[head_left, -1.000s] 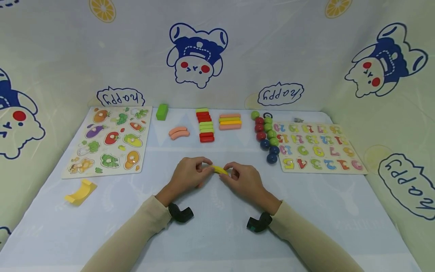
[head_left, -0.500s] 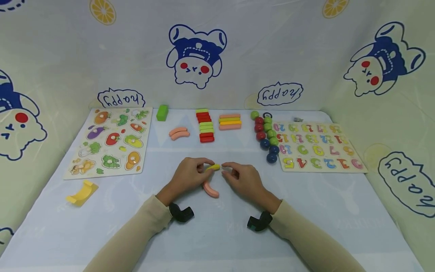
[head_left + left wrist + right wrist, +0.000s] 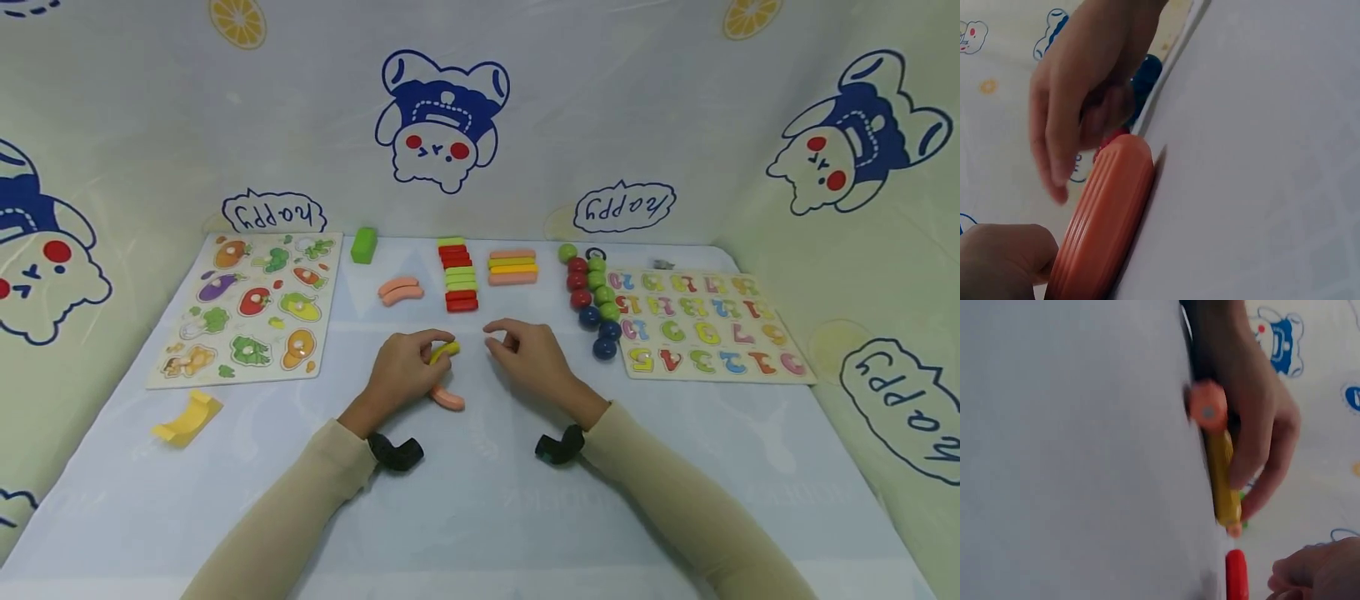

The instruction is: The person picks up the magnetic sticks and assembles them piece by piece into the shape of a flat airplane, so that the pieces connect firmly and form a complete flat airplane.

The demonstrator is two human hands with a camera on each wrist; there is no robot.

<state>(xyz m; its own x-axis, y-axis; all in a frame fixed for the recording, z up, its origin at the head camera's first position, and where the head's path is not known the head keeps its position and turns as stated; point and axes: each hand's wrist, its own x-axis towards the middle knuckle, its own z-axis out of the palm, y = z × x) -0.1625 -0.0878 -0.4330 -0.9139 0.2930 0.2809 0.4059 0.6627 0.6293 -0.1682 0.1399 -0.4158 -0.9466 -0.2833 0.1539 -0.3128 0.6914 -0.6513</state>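
Observation:
My left hand [image 3: 400,367] pinches a small curved yellow stick [image 3: 448,349] between thumb and fingers, just above the table. Beside and partly under that hand lies a pink-orange toy sausage [image 3: 449,401]; the left wrist view shows the sausage [image 3: 1107,212] close up, with ridges along it. To the right, my right hand [image 3: 531,358] hovers apart from the stick, its fingers loosely bent and nothing between them. In the right wrist view the yellow stick [image 3: 1224,478] runs beneath the left fingers, with the sausage's end [image 3: 1208,407] nearer the camera.
Behind the hands lie two pink sausages [image 3: 401,291], a column of red and green sticks [image 3: 461,277] and a yellow-pink row [image 3: 513,267]. A vegetable puzzle board [image 3: 335,275], green block [image 3: 363,246] and yellow arch [image 3: 187,418] are left; colored balls [image 3: 588,317] and a number board [image 3: 712,379] right.
The right hand has let go of the yellow stick, and the left hand has drawn it leftward. The sausage by the left hand has come into view. Both hands have shifted slightly farther from the body.

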